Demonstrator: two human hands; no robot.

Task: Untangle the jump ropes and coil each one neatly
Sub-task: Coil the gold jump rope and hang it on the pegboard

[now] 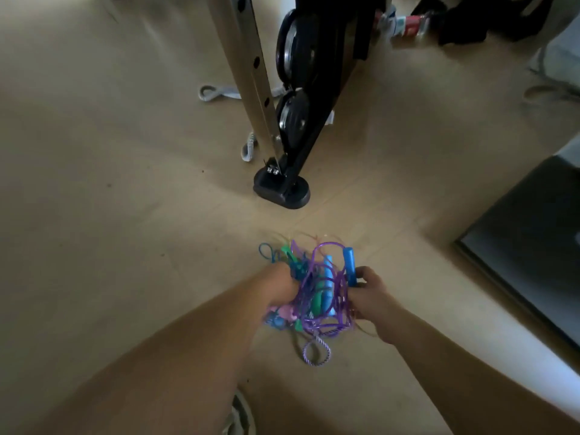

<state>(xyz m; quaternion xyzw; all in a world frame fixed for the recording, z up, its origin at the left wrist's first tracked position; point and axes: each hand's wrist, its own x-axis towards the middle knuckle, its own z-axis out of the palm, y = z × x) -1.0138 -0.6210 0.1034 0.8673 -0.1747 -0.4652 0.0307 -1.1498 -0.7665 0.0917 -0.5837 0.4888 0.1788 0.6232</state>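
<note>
A: Which step is in hand here, in your opinion?

B: I think the very first one. A purple-and-white braided cord loop (317, 353) hangs nearest to the person. Above it, the tangled bundle of purple, blue, green and pink jump ropes (317, 296) is 1 single knot. It seems to be held between the 2 hands, over the pale wooden floor (125, 183). Nothing is separated or coiled yet.

A: And the hands?

B: The left hand (279, 285) grips the left side of the bundle, with its fingers curled into the cords. The right hand (372, 296) holds the right side, and its fingers close near a bright blue plastic handle (349, 265) that stands up from the tangle.

A: So what does the next move need?

B: In my judgement, 1 handle should be chosen, perhaps this blue one, and its cord followed slowly out of the loops. Pulling hard could tighten the knot.

A: And farther away?

B: The black plastic foot of an exercise machine (281, 193) stands on the floor, with round black weight plates (295, 51) behind it.
</note>
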